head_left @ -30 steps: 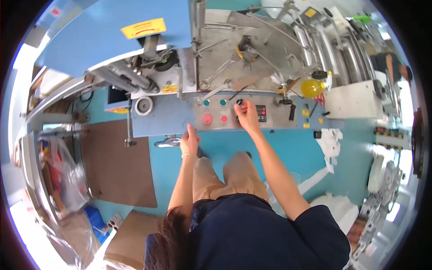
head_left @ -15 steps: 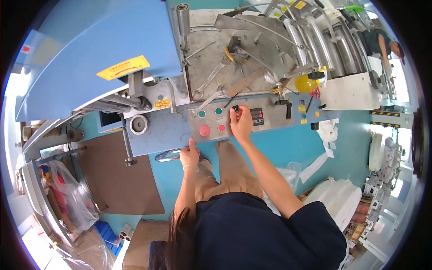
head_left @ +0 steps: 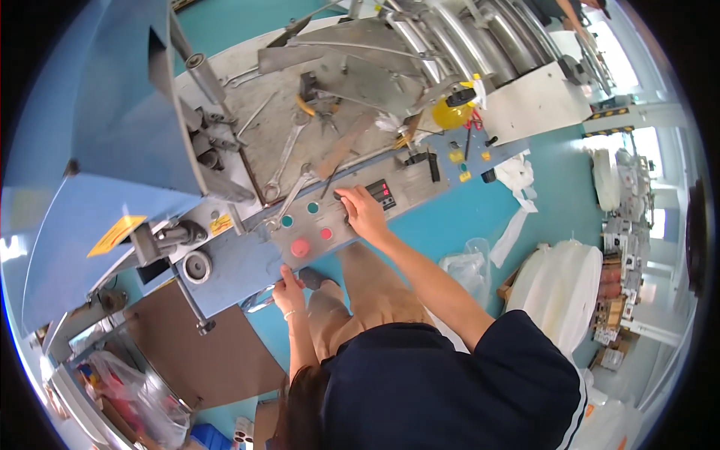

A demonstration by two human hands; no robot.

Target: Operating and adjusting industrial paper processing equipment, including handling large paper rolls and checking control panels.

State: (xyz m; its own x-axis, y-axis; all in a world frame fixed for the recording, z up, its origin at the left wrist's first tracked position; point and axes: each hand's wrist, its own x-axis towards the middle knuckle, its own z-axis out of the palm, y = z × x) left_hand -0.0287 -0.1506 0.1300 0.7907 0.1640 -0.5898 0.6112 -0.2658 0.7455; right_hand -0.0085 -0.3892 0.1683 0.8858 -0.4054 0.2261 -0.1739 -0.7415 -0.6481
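Note:
My right hand (head_left: 365,215) is closed on a black knob (head_left: 338,195) on the grey control panel (head_left: 283,244), just left of a small red-lit display (head_left: 381,193). Two green buttons (head_left: 313,208) and two red ones (head_left: 300,247) sit left of this hand. My left hand (head_left: 288,294) grips the panel's front edge, thumb on top and the other fingers curled and partly hidden. Beside it is a shiny metal handle (head_left: 259,301), partly covered by the hand.
Wrenches (head_left: 289,154), pliers (head_left: 328,120) and loose metal parts lie on the machine's bed. Steel rollers (head_left: 457,45) and a yellow spray bottle (head_left: 451,112) are at the far right. A blue housing (head_left: 112,150) rises at left. White rolls (head_left: 555,292) stand on the right.
The view has turned, so the machine now appears tilted and shifted left. My right hand stays at the knob, and my left hand stays at the front edge.

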